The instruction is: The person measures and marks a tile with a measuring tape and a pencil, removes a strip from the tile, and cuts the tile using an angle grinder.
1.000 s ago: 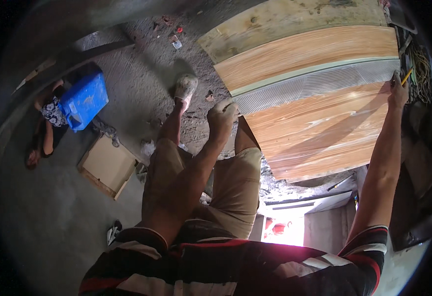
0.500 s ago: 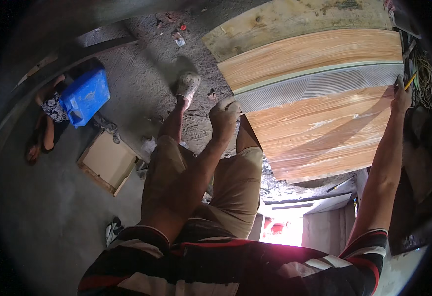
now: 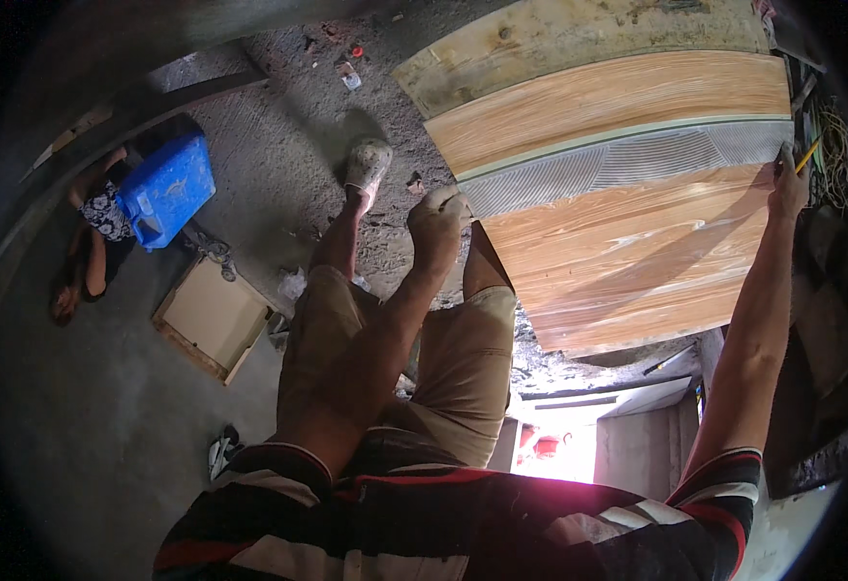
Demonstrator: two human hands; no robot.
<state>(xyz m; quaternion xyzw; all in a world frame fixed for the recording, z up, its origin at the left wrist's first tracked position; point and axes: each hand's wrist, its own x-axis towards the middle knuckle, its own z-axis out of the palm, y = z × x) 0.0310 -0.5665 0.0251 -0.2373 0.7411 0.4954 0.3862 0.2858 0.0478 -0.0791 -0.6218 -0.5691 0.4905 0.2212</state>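
1. The left hand (image 3: 436,221), near the middle of the frame, has its fingers curled together beside the left end of a grey ridged strip (image 3: 579,176); whether they pinch something thin cannot be told.
2. The right hand (image 3: 788,189), at the right of the frame, is by the right end of the same strip, its fingers closed around a yellow pencil (image 3: 810,152) that sticks out to the upper right.
3. The lower wood-grain panel (image 3: 637,257) lies at the right of centre, its upper corners near the two hands; a slanting dark shadow crosses it.
4. The ridged strip, combed in fine lines, runs between this panel and the upper wood-grain panel (image 3: 617,92), with a pale green line (image 3: 627,136) along its upper side.
5. Beyond, at the top of the frame, lies a stained, yellowish board (image 3: 588,44).
6. At the right edge sits a tangled bundle of thin strands (image 3: 835,150).
7. At the upper left, a blue container (image 3: 170,189) is beside another person (image 3: 104,215), who is partly hidden by it.
8. Below it, on the grey floor (image 3: 123,407), lies a shallow, open cardboard box (image 3: 213,315).
9. At the lower centre, the wearer's tan shorts (image 3: 462,373) show left of a glaring bright opening (image 3: 569,460).
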